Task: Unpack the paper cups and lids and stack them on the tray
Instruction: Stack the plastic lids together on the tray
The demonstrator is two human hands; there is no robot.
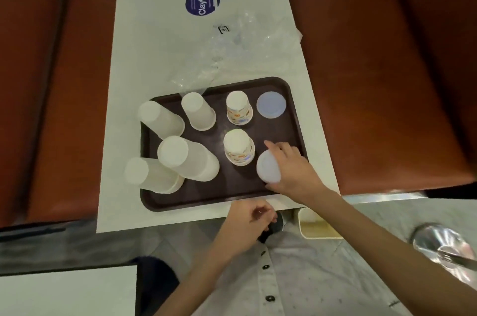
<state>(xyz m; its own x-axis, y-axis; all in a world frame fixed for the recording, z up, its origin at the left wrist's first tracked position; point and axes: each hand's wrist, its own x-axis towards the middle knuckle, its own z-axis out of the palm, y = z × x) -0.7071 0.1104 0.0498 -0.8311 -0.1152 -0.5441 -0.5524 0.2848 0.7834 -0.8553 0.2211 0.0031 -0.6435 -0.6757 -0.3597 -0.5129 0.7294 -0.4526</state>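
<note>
Held lid point(268, 167): a round, cloudy-white plastic lid over the near right corner of the tray; whether it is one lid or several I cannot tell.
Right grip point(291, 168): curled round the right side of the held lid and holding it, with the forefinger stretched out toward the far side of the tray.
Second lid point(271, 108): lies flat in the far right corner of the tray, well apart from the held lid.
Printed cups point(238, 109): two lots with coloured patterns stand upside down, one just left of the second lid, the other point(238, 148) nearer, just left of the held lid.
Plain cups point(198, 112): four white lots, all upside down, fill the left half of the tray; the two at the left edge lean out over its rim.
Tray point(196, 203): dark brown, with rounded corners, sitting on the near part of the bench.
Left grip point(247, 222): at the near edge of the bench, just clear of the tray, fingers curled; a dark thing shows under it, and I cannot tell whether it holds anything.
Plastic wrap point(232, 44): clear, crumpled, lying beyond the tray and touching its far edge.
Sticker point(202, 2): round, dark blue, farther along the bench.
Bench point(144, 32): white, long and narrow.
Seats point(374, 57): orange-brown, on both sides of the bench.
</note>
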